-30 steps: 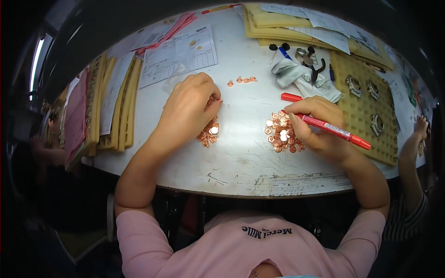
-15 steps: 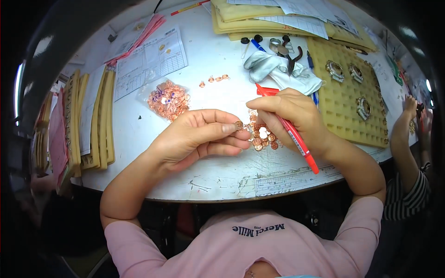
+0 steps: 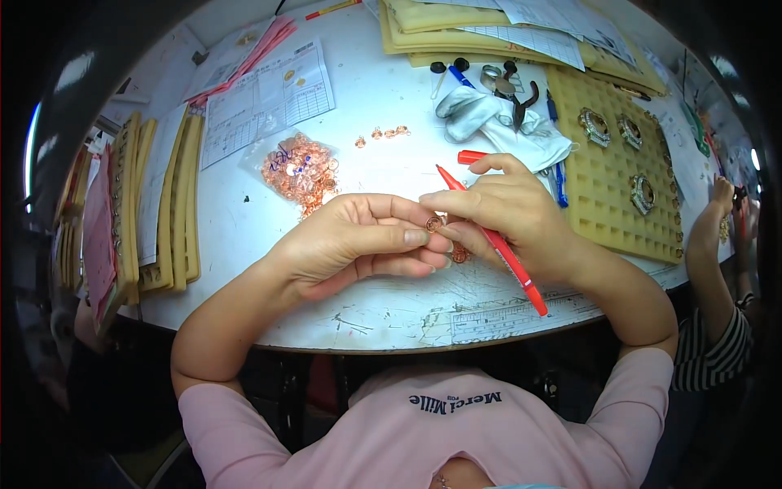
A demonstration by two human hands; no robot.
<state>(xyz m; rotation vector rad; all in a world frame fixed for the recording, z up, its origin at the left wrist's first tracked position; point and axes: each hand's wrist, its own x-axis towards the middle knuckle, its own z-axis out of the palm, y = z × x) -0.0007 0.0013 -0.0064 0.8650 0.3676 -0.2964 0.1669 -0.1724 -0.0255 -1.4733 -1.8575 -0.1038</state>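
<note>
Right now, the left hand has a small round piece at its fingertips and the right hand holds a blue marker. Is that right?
Not quite: the marker in the right hand is red, not blue, as the head view shows. The left hand does have a small round piece at its fingertips.

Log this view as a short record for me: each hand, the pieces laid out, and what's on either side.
Left hand: pinching a small round piece, copper-coloured
Right hand: holding a red marker, uncapped tip pointing away from the person; fingertips at the same piece, contact unclear
Laid out: short row of copper-coloured pieces
Bagged: clear bag of similar pieces, beyond the left hand
Left side: yellow boards standing on edge
Right side: yellow holed board carrying three metal pieces
</note>
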